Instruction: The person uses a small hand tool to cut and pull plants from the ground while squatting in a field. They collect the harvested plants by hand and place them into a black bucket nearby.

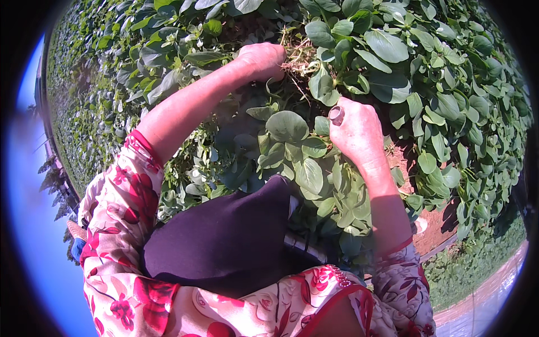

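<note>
Nearest are a red-flowered shirt (224, 306) and dark cloth (219, 241). Beyond, the right hand (357, 132) clenches a round-ended handle (336, 115) among broad green leaves (287, 126). Farther, the left hand (261, 60) is clenched beside pale, stringy stems (300, 54); I cannot tell what it grips.

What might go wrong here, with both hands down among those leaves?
The right hand grips a round-ended handle whose other end is out of sight, so it might nick the broad green leaves close by. The left hand seems closed on a tangle of pale strands; these could snap, or scratch its bare skin.
</note>
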Demonstrator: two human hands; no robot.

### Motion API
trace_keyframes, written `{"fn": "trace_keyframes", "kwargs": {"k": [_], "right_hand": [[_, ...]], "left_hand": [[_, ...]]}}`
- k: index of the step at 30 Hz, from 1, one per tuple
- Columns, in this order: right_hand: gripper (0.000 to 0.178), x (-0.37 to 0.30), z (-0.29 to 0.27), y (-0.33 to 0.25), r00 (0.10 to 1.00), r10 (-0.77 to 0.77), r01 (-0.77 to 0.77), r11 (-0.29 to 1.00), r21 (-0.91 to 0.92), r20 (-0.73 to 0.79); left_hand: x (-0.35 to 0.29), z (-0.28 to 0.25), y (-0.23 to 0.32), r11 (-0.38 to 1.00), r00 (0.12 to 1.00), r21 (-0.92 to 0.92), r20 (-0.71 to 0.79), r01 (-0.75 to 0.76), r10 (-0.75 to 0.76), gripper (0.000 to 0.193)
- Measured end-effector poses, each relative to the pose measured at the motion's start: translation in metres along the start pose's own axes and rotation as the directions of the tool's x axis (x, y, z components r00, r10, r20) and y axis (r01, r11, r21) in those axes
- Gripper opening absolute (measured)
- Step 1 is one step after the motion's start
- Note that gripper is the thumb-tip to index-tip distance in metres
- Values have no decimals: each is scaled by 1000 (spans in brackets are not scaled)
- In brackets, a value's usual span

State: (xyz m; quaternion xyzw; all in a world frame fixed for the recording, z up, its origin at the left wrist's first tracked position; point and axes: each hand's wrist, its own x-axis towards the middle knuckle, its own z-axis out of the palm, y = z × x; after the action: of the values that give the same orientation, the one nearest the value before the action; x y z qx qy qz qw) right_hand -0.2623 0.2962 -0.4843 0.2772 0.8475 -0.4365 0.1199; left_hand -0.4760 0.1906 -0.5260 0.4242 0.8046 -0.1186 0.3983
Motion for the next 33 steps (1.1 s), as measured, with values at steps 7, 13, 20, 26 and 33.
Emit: {"fn": "trace_keyframes", "kwargs": {"k": [7, 13, 20, 26, 33], "right_hand": [[13, 15, 10, 9, 993, -23, 18, 999, -43, -113], [27, -40, -29, 17, 986, 40, -33, 998, 49, -160], [26, -56, -22, 27, 992, 105, -106, 994, -5, -76], [30, -49, -8, 24, 982, 174, -174, 985, 4, -66], [29, -48, 3, 46, 946, 309, -208, 809, 550, -96]], "left_hand": [[-10, -49, 0, 844, 995, -528, 19, 94, -99, 33], [-7, -40, 6, 892, 1000, -453, 15, 7, 0, 34], [-7, -10, 53, 997, 995, 79, 101, 15, -23, 33], [-8, 9, 66, 993, 998, 114, 44, 41, -47, 24], [4, -31, 27, 894, 1000, -447, 12, 24, -20, 35]]}}
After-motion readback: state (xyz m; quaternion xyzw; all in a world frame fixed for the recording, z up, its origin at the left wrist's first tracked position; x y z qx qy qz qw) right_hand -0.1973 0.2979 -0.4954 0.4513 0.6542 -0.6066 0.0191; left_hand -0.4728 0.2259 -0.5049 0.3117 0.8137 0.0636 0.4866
